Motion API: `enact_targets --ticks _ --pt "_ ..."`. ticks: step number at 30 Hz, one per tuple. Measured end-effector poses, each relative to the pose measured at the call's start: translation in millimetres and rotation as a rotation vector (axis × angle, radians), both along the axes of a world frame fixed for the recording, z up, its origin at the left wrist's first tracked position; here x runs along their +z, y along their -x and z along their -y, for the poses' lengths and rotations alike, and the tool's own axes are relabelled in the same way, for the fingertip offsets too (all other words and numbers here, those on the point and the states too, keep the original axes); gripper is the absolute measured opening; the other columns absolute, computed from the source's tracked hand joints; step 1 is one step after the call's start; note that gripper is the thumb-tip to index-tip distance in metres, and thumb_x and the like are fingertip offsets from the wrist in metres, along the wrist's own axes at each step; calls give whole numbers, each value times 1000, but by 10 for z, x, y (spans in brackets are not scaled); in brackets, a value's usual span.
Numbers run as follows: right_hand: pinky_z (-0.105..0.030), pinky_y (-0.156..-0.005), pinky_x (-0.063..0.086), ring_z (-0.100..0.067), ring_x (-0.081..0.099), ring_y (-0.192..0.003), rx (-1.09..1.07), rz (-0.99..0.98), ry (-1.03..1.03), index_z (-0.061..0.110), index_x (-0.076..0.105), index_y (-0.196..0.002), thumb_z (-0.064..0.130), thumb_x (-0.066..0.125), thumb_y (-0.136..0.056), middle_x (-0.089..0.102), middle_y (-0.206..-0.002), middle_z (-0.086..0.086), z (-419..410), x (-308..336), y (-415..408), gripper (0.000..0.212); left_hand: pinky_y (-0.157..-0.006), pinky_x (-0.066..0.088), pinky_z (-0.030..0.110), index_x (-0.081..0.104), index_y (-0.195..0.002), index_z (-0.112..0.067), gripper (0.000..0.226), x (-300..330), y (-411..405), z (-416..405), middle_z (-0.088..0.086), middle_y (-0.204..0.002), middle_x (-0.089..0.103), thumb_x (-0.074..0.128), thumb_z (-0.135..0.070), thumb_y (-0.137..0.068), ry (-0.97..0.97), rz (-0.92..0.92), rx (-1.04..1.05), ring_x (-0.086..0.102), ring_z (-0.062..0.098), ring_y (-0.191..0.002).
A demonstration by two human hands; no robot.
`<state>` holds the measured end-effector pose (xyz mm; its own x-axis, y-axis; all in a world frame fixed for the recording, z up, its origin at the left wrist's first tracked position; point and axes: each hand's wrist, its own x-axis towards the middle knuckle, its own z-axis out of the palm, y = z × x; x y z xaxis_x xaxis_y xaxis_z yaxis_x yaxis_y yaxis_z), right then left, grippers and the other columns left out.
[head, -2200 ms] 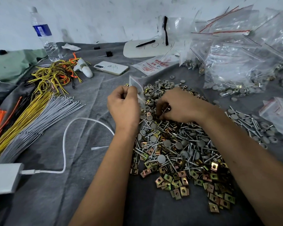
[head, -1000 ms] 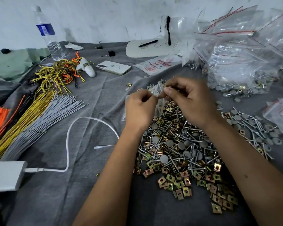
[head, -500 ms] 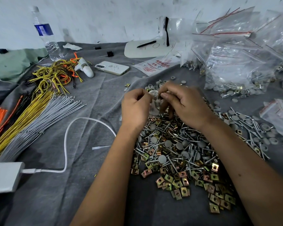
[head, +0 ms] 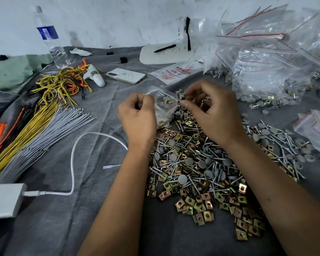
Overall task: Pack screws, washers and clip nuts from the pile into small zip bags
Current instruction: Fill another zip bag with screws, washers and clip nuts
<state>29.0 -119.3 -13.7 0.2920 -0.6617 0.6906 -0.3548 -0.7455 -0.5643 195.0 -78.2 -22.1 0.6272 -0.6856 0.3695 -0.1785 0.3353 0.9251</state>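
A pile (head: 201, 167) of silver screws, grey round washers and brass-coloured clip nuts lies on the grey cloth in the middle. Above its far end I hold a small clear zip bag (head: 164, 104) with a clip nut and other small parts showing inside. My left hand (head: 137, 115) pinches the bag's left edge with curled fingers. My right hand (head: 212, 111) pinches its right edge between thumb and forefinger. Both forearms reach in over the pile from below.
Filled and empty zip bags (head: 270, 61) are heaped at the back right. Bundles of yellow, grey and orange cable ties (head: 31, 130) lie at left. A phone (head: 126, 75), a water bottle (head: 50, 37), a white cable (head: 72, 163) and a power bank (head: 4, 198) are also on the cloth.
My right hand left the pile and came up to the bag. Both hands have lifted the bag slightly and spread it between them, so its contents show.
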Motion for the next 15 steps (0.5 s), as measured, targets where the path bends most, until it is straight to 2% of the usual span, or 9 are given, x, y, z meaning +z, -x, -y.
enact_targets --ticks 2,4,7,9,12,15 --pt "-24 -82 53 3 60 -86 21 -223 -28 15 74 -103 21 76 -90 68 -94 12 28 -43 -11 14 -58 33 31 45 -51 -26 35 39 -21 -7 -10 -53 36 55 -11 -80 67 -121 44 31 13 -55" --pt "-32 -89 43 -10 55 -99 41 -466 -40 20 77 -110 29 72 -93 72 -104 6 52 -110 -41 20 -55 29 30 43 -55 -25 34 83 -51 -16 -9 -54 35 53 -7 -82 201 -170 155 30 11 -55" --pt "-29 -81 33 -11 43 -104 90 -589 -43 29 76 -116 36 65 -96 67 -108 7 49 -131 -103 23 -55 22 26 42 -61 -19 29 157 -127 -56 -13 -58 30 51 -6 -85 428 -45 373 27 3 -57" --pt "-35 -87 41 -14 41 -109 92 -690 -53 35 73 -120 38 62 -99 61 -109 10 51 -138 -138 25 -57 23 26 48 -68 -12 21 187 -157 -94 -12 -60 30 49 -10 -88 505 84 463 28 1 -58" --pt "-40 -102 40 -16 37 -121 91 -776 -138 39 67 -125 38 63 -98 51 -111 14 57 -146 -176 28 -56 24 27 50 -69 -8 21 189 -177 -107 -10 -61 28 50 -10 -90 505 218 532 31 -1 -56" --pt "-41 -105 40 -15 38 -123 107 -764 -181 40 70 -116 38 70 -93 59 -121 8 70 -116 -173 23 -54 24 31 46 -65 -13 23 140 -160 -66 -4 -57 34 54 -11 -87 353 242 463 31 6 -54"
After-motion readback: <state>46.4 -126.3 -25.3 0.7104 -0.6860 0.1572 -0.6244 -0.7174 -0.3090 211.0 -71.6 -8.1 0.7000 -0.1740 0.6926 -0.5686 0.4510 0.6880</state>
